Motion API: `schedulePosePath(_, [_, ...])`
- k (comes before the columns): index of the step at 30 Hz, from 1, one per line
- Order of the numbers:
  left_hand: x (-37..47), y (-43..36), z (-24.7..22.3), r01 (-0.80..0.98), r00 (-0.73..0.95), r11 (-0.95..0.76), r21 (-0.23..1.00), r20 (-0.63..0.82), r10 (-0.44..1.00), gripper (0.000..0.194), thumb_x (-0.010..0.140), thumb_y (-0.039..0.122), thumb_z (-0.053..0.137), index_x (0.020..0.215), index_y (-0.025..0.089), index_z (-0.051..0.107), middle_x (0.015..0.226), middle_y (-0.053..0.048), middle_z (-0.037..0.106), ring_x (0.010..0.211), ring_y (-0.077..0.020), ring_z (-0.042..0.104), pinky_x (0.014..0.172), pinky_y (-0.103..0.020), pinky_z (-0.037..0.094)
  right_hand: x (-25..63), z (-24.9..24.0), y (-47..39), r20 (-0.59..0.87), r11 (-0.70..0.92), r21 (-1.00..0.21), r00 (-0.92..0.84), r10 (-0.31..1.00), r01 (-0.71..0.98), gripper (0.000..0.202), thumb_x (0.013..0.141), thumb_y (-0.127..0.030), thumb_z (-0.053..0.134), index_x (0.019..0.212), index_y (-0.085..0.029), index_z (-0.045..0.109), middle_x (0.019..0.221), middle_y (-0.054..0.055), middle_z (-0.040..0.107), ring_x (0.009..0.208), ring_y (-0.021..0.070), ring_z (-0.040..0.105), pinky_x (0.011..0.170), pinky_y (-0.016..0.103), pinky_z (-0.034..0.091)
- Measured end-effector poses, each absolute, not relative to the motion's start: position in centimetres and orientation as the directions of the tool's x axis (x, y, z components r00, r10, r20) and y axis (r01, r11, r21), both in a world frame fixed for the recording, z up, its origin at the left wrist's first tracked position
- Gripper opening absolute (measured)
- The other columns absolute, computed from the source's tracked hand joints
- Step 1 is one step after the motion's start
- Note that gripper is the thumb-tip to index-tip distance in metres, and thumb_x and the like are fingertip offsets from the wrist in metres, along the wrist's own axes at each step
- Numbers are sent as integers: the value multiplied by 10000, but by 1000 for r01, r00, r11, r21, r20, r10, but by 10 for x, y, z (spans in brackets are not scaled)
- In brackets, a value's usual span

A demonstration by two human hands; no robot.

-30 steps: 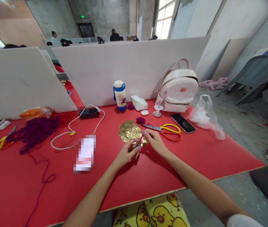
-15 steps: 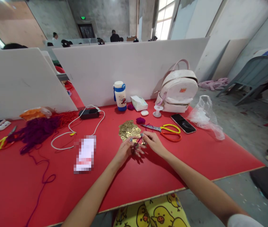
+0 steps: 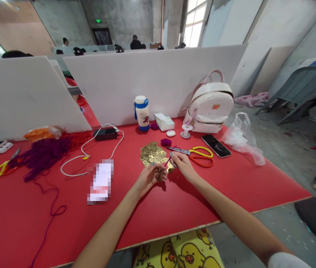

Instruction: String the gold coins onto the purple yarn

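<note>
My left hand (image 3: pixel 149 177) is closed around several dark brass coins (image 3: pixel 162 175), its fingers curled under them. From there a short piece of purple yarn (image 3: pixel 168 162) runs up to my right hand (image 3: pixel 184 166), which pinches its end between thumb and fingertip. Whether the yarn passes through the coins' holes is too small to tell. Just beyond both hands lies a pile of brass coins with holes (image 3: pixel 152 153). A small purple yarn ball (image 3: pixel 166 142) sits behind it. Scissors (image 3: pixel 195 152) with yellow and orange handles lie past my right hand.
On the red table (image 3: pixel 158 219) a bottle (image 3: pixel 141 113), a tissue pack (image 3: pixel 164 122), a white spool (image 3: pixel 186 131) and a backpack (image 3: pixel 210 106) stand at the back. A phone (image 3: pixel 216 145) and plastic bag (image 3: pixel 244 141) are right; tangled purple yarn (image 3: pixel 45 154) and a cable (image 3: pixel 71 175) are left.
My right hand has moved slightly up and right, drawing the yarn away from my left hand. My left fingers, spread before, have curled in around the coins.
</note>
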State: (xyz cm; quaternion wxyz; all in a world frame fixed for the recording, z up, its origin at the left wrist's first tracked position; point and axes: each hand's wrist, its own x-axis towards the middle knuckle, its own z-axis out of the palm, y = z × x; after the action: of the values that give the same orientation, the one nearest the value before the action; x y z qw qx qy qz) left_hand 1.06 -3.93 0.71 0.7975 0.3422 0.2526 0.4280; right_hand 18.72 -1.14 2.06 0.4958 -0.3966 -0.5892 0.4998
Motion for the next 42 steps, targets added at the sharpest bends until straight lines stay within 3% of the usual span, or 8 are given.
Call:
schedulePosePath(11, [11, -44, 15, -474, 495, 357, 805, -92, 864, 326, 756, 374, 745, 931, 101, 710, 826, -107, 699, 694, -161, 646, 695, -270, 507, 192, 14, -4, 220, 216, -975, -113, 969, -53, 532, 840, -643, 519, 555, -202, 436, 485, -54, 344, 451, 97, 264, 448, 254, 206])
schedulePosePath(22, [9, -44, 17, -458, 419, 339, 822, -137, 898, 337, 700, 360, 790, 932, 116, 768, 887, -111, 715, 796, -172, 651, 782, -284, 518, 194, 13, -5, 238, 234, -970, -80, 968, -62, 495, 876, -571, 524, 555, -204, 441, 497, -50, 346, 458, 102, 299, 451, 245, 257])
schedulePosePath(28, [13, -45, 19, -308, 350, 246, 919, -131, 928, 608, 612, 221, 853, 1190, 212, 666, 963, -83, 720, 887, -232, 701, 836, -368, 548, 196, 12, -5, 241, 234, -967, -77, 967, -97, 488, 888, -551, 527, 563, -198, 437, 499, -55, 343, 451, 95, 278, 458, 248, 228])
schedulePosePath(35, [17, -46, 16, -218, 323, 220, 951, -143, 936, 358, 609, 308, 845, 871, 88, 739, 866, -142, 739, 791, -277, 714, 768, -440, 570, 197, 12, -5, 257, 250, -965, -96, 962, -86, 478, 898, -545, 512, 574, -203, 435, 519, -53, 336, 469, 105, 259, 475, 262, 215])
schedulePosePath(42, [15, -46, 8, -190, 426, 187, 964, -91, 900, 449, 613, 265, 849, 1022, 141, 712, 893, -91, 718, 816, -201, 670, 815, -354, 529, 195, 17, -7, 244, 241, -970, -111, 963, -43, 500, 870, -596, 516, 569, -204, 441, 516, -47, 357, 479, 110, 269, 479, 264, 229])
